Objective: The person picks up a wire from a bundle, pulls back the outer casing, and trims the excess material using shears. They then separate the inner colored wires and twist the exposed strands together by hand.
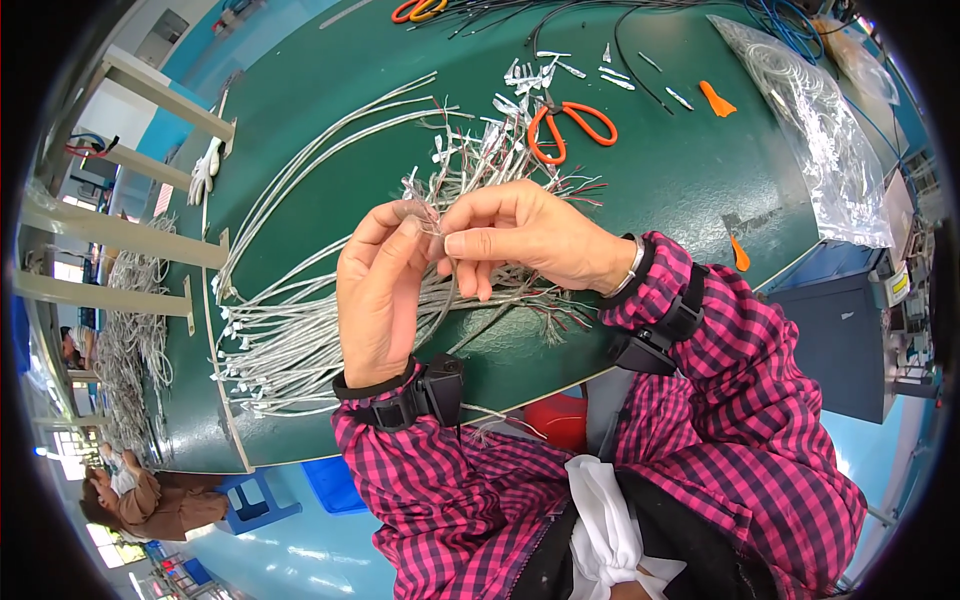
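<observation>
Over the green table, my left hand (385, 270) and my right hand (525, 240) meet fingertip to fingertip. Both pinch the frayed end of a grey cable (432, 225), where fine bare strands show between them. Under and around the hands spreads a large bundle of grey cables (300, 350), their stripped ends with thin red and dark wires fanning to the right. Beyond my right hand lie orange-handled cutters (562, 132), blades toward scraps of silvery foil wrapping (525, 80). My fingers partly hide the cable end.
A clear plastic bag (820, 130) of cables lies at the right edge of the green table (680, 190). Orange pieces (716, 99) and black cables (500, 15) sit farther back. Metal posts (130, 235) line the left edge. A white glove (205, 170) rests there; another person (150, 495) sits beyond.
</observation>
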### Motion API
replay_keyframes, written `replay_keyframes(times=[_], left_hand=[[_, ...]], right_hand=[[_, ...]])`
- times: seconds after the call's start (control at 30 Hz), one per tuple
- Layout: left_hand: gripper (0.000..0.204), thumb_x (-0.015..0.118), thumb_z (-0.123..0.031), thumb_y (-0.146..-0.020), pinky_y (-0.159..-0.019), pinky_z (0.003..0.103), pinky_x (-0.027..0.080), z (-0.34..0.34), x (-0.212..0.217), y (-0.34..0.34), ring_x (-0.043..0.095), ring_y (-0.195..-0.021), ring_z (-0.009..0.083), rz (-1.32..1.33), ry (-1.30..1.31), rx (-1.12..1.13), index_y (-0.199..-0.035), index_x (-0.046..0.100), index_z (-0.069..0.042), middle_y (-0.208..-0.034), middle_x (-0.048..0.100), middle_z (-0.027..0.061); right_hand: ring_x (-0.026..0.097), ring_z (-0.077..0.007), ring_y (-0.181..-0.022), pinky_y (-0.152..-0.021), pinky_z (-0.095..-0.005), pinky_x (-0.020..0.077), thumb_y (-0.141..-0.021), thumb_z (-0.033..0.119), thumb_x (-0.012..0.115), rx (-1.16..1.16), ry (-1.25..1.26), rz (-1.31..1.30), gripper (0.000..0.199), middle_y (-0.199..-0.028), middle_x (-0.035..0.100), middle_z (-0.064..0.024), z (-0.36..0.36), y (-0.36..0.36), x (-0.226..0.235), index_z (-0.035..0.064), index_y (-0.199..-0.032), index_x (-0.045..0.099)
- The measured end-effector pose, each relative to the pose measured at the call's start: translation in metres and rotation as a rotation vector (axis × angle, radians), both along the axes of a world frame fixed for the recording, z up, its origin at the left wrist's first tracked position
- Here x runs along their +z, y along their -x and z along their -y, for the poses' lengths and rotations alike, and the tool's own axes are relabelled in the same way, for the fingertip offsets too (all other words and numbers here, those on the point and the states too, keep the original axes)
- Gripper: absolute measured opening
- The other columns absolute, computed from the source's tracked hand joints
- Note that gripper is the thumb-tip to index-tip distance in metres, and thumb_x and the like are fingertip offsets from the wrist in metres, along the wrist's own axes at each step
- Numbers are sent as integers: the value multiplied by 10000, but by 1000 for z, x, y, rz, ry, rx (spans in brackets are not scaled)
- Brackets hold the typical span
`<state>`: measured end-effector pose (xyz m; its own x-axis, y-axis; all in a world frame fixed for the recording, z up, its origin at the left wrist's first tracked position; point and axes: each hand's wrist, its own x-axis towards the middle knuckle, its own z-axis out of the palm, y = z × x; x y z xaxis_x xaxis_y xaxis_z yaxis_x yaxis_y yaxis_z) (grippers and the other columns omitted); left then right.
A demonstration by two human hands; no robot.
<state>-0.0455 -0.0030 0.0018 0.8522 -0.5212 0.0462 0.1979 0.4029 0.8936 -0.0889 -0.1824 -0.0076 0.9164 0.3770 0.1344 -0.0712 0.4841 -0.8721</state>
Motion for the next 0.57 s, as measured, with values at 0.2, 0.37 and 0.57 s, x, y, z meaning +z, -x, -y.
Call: replay_keyframes(times=[0.2,0.37,0.57], left_hand=[[462,650,-185,-853,-857,274,447,3,7,3,590,-954,175,40,39,-154,-1230,486,26,-1233,514,137],[541,680,-205,-822,-796,259,480,4,13,6,593,-971,199,52,-14,-340,-1256,463,34,-1293,472,157],[567,701,-217,-799,-794,328,544,-6,1,-3,604,-981,232,22,-78,-267,-1268,466,0,-1309,450,182]], right_hand=[[603,-107,-655,-561,-220,479,-928,130,546,33,0,10,191,-833,640,-94,3,1,-1,-43,-972,614],[583,-91,-627,-549,-211,464,-929,138,549,155,48,52,197,-777,623,-67,2,0,-6,-41,-974,620],[567,-77,-606,-527,-193,449,-931,145,546,183,80,16,204,-769,615,-51,5,4,4,-13,-1034,624]])
